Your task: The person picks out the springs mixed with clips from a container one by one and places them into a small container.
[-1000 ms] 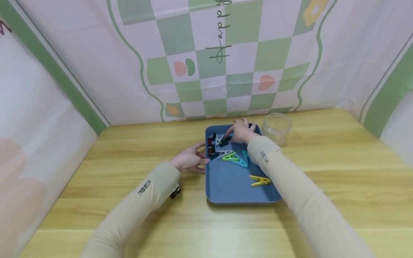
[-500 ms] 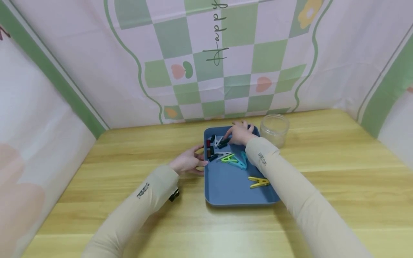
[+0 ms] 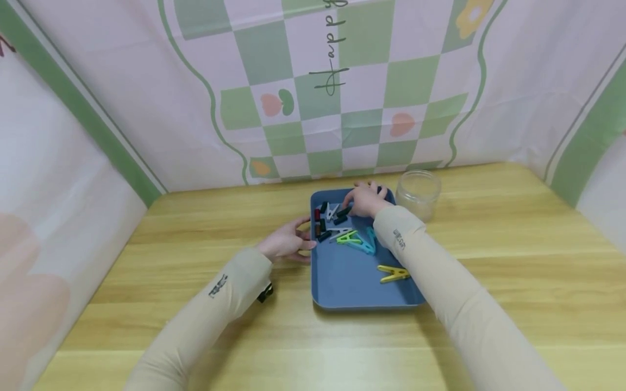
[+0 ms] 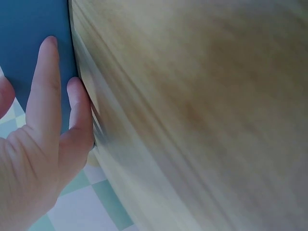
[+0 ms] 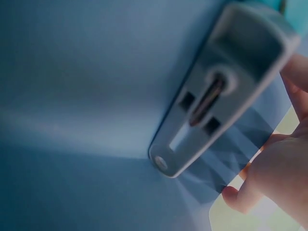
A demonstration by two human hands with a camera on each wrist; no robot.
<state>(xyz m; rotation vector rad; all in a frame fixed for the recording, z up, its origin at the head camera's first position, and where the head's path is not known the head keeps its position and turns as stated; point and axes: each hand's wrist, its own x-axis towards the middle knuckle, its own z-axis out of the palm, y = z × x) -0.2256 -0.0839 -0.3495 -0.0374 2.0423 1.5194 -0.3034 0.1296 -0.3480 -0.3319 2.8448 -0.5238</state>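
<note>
A blue tray (image 3: pixel 362 285) lies on the wooden table. My left hand (image 3: pixel 288 241) rests against its left side; in the left wrist view the fingers (image 4: pixel 44 96) lie straight along the blue wall. Over the tray's far right part is my right hand (image 3: pixel 364 200), thumb side down beside small dark cylinders (image 3: pixel 340 220). I cannot tell whether it holds one. Close before the right wrist camera lies a grey clothespin (image 5: pixel 192 120). The tray also bears a white clothespin (image 3: pixel 332 211), a lime green one (image 3: pixel 348 237), turquoise ones (image 3: pixel 364 246) and a yellow one (image 3: pixel 393 273).
A clear round jar (image 3: pixel 418 194), lidless, stands just right of the tray's far corner. Along the tray's left wall lie several small cylinders, among them a dark red one (image 3: pixel 317 215). Behind the table (image 3: pixel 195 228) hangs a checked cloth (image 3: pixel 323 130).
</note>
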